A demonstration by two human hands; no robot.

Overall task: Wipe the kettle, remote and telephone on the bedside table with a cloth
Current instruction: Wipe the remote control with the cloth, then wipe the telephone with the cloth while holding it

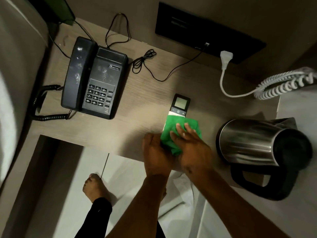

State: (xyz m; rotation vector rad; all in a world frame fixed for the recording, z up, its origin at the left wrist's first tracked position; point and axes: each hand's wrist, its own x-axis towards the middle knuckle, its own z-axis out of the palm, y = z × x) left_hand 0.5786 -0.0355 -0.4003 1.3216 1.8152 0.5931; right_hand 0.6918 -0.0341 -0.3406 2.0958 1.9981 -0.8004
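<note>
A green cloth (169, 134) covers the lower part of a slim remote (180, 104); only the remote's screen and top buttons show. My right hand (190, 145) presses flat on the cloth with its fingers spread. My left hand (155, 152) grips the near end of the remote under the cloth at the table's front edge. A black telephone (96, 79) with smudges sits at the left of the wooden bedside table (137, 121). A steel kettle (257, 143) with a black handle stands at the right.
Thin black cords (145, 64) loop behind the telephone. A white plug and coiled cord (274, 85) lie at the back right, under a black wall panel (205, 26). My bare foot (93, 186) stands on the pale floor below the table edge.
</note>
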